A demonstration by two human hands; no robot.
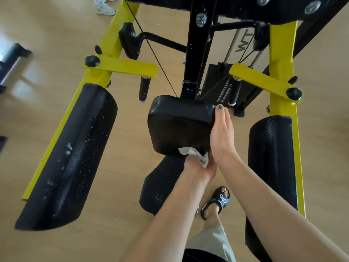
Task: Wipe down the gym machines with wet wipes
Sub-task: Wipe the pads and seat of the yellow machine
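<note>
A pale wood-look floor (pixel 56 63) fills the view. A black slide sandal with white lettering (pixel 217 202) stands on it near the bottom, a light grey shorts leg (pixel 211 244) just below it. A white sneaker (pixel 104 8) (someone else's) shows at the top left edge. A blurred black-and-silver bar (pixel 11 63) lies at the left edge.
</note>
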